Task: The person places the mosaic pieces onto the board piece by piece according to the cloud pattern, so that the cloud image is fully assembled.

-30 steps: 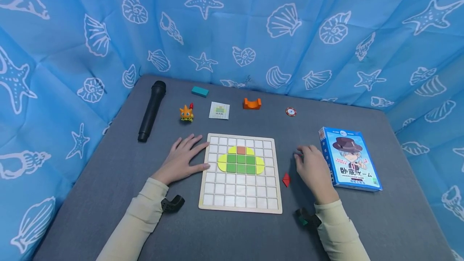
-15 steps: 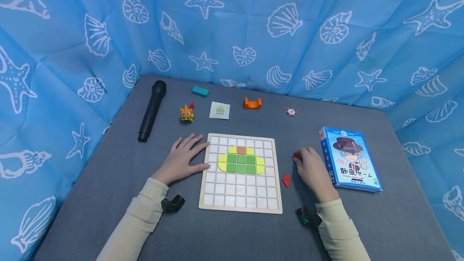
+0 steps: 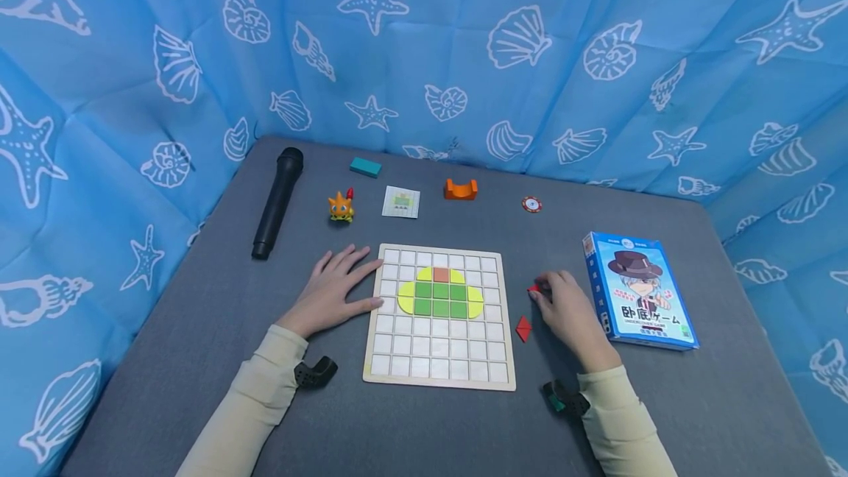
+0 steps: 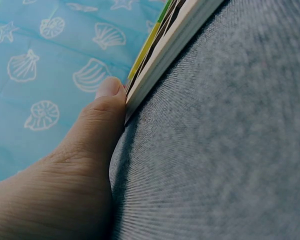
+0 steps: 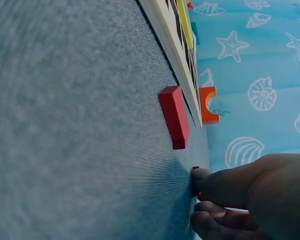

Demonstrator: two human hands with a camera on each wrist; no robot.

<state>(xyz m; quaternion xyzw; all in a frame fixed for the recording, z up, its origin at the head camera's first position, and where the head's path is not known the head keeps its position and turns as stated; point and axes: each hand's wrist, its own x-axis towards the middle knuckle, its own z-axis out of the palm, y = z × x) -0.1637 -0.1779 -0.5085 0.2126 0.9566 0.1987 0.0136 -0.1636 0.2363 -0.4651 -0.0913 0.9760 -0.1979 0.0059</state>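
A wooden grid board (image 3: 440, 375) lies in the middle of the grey table, with yellow, green and orange tiles set in its upper rows. My left hand (image 3: 331, 291) rests flat beside the board's left edge (image 4: 155, 60), thumb (image 4: 102, 115) against it. My right hand (image 3: 566, 308) is to the right of the board and pinches a small red piece (image 3: 534, 288) (image 5: 195, 182) at its fingertips, low on the table. A second red piece (image 3: 523, 328) (image 5: 174, 116) lies loose on the table between the board and that hand.
A blue card box (image 3: 639, 291) sits just right of my right hand. At the back lie a black microphone (image 3: 278, 201), an orange toy (image 3: 341, 207), a teal block (image 3: 366, 166), a pattern card (image 3: 401, 202), an orange arch block (image 3: 460, 189) and a red chip (image 3: 531, 204). Blue cloth walls surround the table.
My right hand has taken hold of a small red piece and drawn it slightly left and nearer, toward the board. The left hand has stayed still.
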